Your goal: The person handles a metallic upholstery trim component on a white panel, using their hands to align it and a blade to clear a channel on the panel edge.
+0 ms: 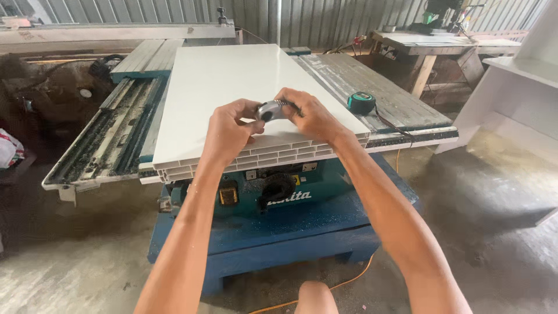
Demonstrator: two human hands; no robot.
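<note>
I am looking into a woodworking or panel-cutting workshop. A teal table saw [273,192] sits on a blue stand [279,238], with a white hollow-core panel [232,93] laid across its bench. Corrugated metal walls [325,17], a dusty concrete floor [494,192], a drill press [442,14] on a rough wooden bench [430,43] and an orange power cable [349,279] confirm the setting.

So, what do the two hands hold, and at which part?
Both hands, left hand and right hand, hold one small silver tool above the white panel, gripping its two ends.
</note>
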